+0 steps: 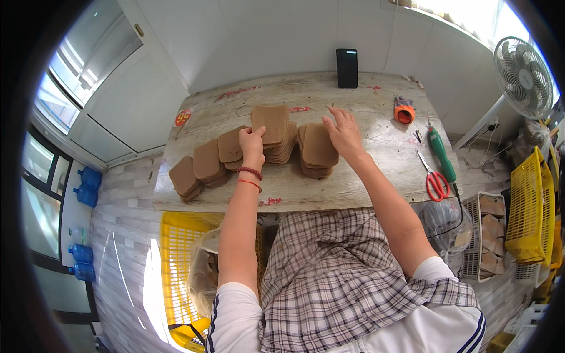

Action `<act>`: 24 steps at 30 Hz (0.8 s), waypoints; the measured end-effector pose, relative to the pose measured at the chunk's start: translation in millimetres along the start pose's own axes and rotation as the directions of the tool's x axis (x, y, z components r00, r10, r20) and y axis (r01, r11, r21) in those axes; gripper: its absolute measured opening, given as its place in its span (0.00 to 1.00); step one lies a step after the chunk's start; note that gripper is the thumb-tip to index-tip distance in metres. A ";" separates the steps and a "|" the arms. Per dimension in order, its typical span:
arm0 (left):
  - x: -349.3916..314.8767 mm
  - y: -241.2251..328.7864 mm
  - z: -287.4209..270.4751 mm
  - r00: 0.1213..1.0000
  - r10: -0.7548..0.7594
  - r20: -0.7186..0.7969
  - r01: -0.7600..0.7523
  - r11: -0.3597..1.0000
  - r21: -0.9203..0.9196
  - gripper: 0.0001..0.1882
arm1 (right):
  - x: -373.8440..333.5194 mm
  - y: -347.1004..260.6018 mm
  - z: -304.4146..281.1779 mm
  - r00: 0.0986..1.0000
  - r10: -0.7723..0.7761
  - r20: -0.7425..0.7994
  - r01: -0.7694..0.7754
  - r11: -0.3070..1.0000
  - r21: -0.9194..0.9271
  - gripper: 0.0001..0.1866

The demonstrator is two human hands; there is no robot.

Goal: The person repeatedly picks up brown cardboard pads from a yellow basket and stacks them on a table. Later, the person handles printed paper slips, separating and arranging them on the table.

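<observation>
My left hand (253,146) pinches the near edge of a brown, rounded, textured flat piece (271,122), thumb on top. Below that piece is a tall stack of similar brown pieces (283,152). My right hand (345,134) has its fingers stretched out beside another stack (319,147); whether it touches the stack I cannot tell. To the left of my left hand, more brown stacks run in a slanting row: one (230,145) partly behind the hand, a second (207,160), and a third (185,176) near the table's front left edge.
On the wooden table (347,191) lie red-handled scissors (436,183), a green corded tool (441,154) and an orange roll (404,113). A black phone (347,69) stands at the back. Yellow crates (176,259) and a fan (522,76) flank the table.
</observation>
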State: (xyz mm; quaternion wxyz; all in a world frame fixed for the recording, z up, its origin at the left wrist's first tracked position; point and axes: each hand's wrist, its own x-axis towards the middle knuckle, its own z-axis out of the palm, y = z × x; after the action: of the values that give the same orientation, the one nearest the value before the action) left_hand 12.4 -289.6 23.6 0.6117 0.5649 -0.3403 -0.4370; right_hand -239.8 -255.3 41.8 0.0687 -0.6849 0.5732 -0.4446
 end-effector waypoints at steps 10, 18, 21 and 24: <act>-15.9 23.3 28.8 0.777 0.448 0.442 -0.481 -0.028 0.876 0.17 | 6.5 2.0 36.8 0.912 -0.087 0.400 0.249 0.894 -0.373 0.36; 22.4 -25.6 38.0 0.622 0.327 0.711 -0.743 -0.040 0.669 0.17 | 1.1 -3.0 32.1 0.868 -0.160 0.470 0.342 0.879 -0.332 0.32; 7.8 -31.0 31.2 0.607 0.329 0.724 -0.764 -0.009 0.645 0.17 | -16.0 3.7 19.2 0.858 -0.159 0.489 0.356 0.869 -0.343 0.32; -7.7 -27.8 9.0 0.585 0.325 0.743 -0.790 0.021 0.613 0.17 | -26.1 -13.6 2.1 0.830 -0.132 0.543 0.372 0.855 -0.361 0.32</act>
State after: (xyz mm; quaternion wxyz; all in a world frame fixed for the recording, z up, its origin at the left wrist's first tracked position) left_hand -3.0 -285.5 -2.2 0.2058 0.5072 -0.8364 0.0281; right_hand -227.1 -229.6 34.9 -0.0075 -0.8442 0.5243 -0.1117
